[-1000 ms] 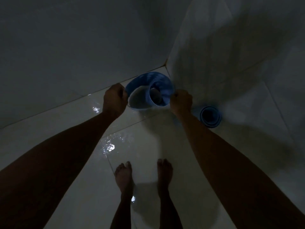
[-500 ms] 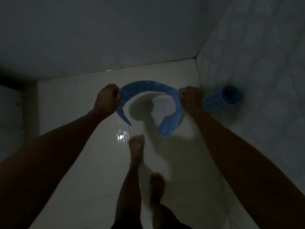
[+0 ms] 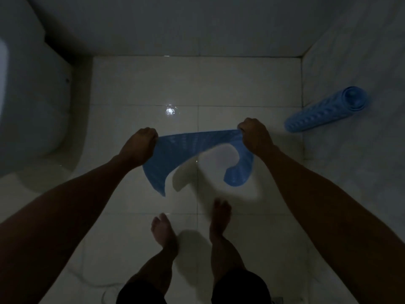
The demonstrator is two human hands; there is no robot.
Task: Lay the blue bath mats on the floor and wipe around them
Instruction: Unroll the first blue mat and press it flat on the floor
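Blue bath mat held stretched above a dim tiled floor.

A white tiled floor [image 3: 241, 84] fills mid-frame, with a toilet [image 3: 32, 106] at the left edge. At centre, the partly unrolled blue bath mat [image 3: 197, 145] hangs in the air, both lower ends curling downward. A second, rolled blue mat [image 3: 324, 110] leans at the right wall, well apart. The left hand [image 3: 140, 143] and right hand [image 3: 254, 134] are spread apart, each clenched on a top corner of the mat. Bare feet [image 3: 164, 231] stand below.
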